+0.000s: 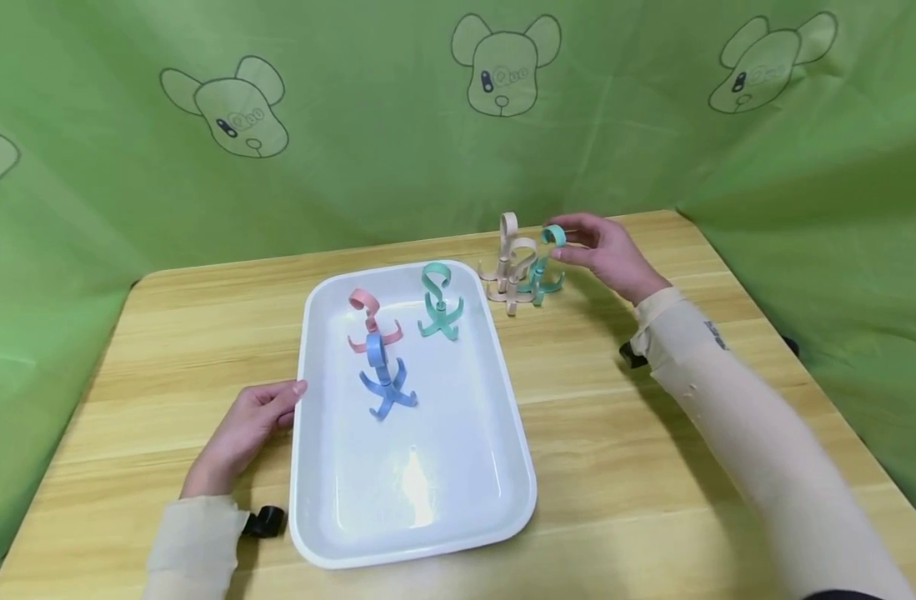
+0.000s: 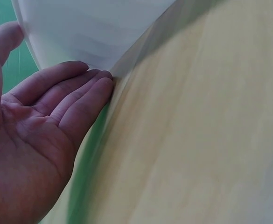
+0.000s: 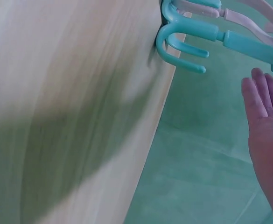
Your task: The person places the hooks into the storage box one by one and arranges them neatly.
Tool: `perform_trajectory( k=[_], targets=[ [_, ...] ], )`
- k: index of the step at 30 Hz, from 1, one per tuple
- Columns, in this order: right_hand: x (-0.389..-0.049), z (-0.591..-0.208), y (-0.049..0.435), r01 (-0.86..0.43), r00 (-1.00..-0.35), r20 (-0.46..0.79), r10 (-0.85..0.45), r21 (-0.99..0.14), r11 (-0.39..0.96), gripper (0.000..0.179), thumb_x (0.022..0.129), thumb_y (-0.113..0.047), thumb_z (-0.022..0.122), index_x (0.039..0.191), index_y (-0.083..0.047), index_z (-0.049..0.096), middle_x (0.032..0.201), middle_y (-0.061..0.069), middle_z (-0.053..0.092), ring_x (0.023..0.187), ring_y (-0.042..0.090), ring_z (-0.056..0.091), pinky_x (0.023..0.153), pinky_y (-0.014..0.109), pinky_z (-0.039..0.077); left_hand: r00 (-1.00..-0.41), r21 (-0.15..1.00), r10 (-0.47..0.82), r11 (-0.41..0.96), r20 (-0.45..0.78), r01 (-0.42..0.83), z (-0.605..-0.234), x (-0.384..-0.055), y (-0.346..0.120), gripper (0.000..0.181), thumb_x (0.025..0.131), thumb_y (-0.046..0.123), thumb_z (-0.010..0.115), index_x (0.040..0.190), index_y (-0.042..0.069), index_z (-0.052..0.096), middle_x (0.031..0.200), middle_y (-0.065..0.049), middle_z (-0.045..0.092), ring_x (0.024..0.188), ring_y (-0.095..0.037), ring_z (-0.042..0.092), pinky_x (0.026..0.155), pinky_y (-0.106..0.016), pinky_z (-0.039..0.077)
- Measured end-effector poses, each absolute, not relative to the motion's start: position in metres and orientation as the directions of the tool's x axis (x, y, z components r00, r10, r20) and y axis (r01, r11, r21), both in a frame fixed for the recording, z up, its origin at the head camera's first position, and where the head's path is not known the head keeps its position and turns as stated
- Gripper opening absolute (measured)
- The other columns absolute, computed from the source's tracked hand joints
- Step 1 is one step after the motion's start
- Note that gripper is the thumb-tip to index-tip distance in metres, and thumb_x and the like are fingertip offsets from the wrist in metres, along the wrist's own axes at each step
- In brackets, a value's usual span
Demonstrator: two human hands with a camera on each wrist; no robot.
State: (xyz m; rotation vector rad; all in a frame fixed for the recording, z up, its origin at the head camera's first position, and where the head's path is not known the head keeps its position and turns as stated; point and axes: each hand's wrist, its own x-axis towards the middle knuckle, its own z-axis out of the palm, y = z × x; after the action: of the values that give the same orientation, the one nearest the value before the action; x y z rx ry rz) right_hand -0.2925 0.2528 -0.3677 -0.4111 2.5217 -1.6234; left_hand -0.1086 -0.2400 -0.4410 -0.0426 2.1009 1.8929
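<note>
The step in hand looks to be getting hold of the right green hook. It stands upright near the far edge of the table, between the tray's far right corner and the table's own far right corner. Two beige hooks stand just to its left, so close that I cannot tell whether they touch it. The next move would call for the thumb and fingers to close on the curled top, then a straight lift, so that the splayed feet do not snag the beige hooks.

The right hand is partly spread at that curl, forefinger behind it and thumb in front in the head view. The right wrist view shows the fingers nearly straight, their tips close to the top of the stem; whether they press on it yet, I cannot tell.

The left hand holds the left side of the tray: thumb tip on the rim, the other fingers nearly straight against the outer wall.

In the tray's far half, the left green hook stands by the far right corner, the pink hook towards the far left, and the blue hook just in front of the pink one.
</note>
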Motion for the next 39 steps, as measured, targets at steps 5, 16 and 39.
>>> perform_trajectory(
  k=[5,16,39],
  targets=[
    [-0.293,-0.37,0.252,-0.168,-0.957,0.068,-0.283,-0.924,0.344,0.053,0.091,-0.016,0.073,0.138,-0.002,0.051,0.131,0.012,0.056,0.119,0.023,0.053,0.095,0.024,0.048,-0.951,0.963,0.177,0.138,-0.254,-0.231,-0.441,-0.108,-0.24,0.054,0.103,0.032,0.055,0.127,-0.017,0.054,0.118,-0.025,0.064,0.097,-0.019,0.068,0.084,-0.033,0.056],
    [-0.295,-0.371,0.255,-0.147,-0.956,0.067,-0.285,-0.952,0.268,0.048,0.092,-0.01,0.071,0.136,-0.003,0.054,0.128,0.013,0.058,0.114,0.021,0.057,0.095,0.023,0.049,-0.953,0.965,0.177,0.14,-0.247,-0.224,-0.442,-0.109,-0.24,0.054,0.102,0.032,0.056,0.126,-0.016,0.056,0.122,-0.026,0.062,0.1,-0.018,0.067,0.086,-0.033,0.055],
    [-0.285,-0.344,0.265,-0.225,-0.964,0.188,-0.187,-0.953,0.201,0.041,0.088,-0.001,0.072,0.128,-0.003,0.06,0.116,0.006,0.062,0.108,0.02,0.057,0.088,0.018,0.049,-0.954,0.968,0.183,0.123,-0.239,-0.219,-0.441,-0.108,-0.24,0.053,0.103,0.03,0.055,0.126,-0.018,0.055,0.12,-0.025,0.063,0.1,-0.017,0.067,0.087,-0.032,0.055]
  ],
)
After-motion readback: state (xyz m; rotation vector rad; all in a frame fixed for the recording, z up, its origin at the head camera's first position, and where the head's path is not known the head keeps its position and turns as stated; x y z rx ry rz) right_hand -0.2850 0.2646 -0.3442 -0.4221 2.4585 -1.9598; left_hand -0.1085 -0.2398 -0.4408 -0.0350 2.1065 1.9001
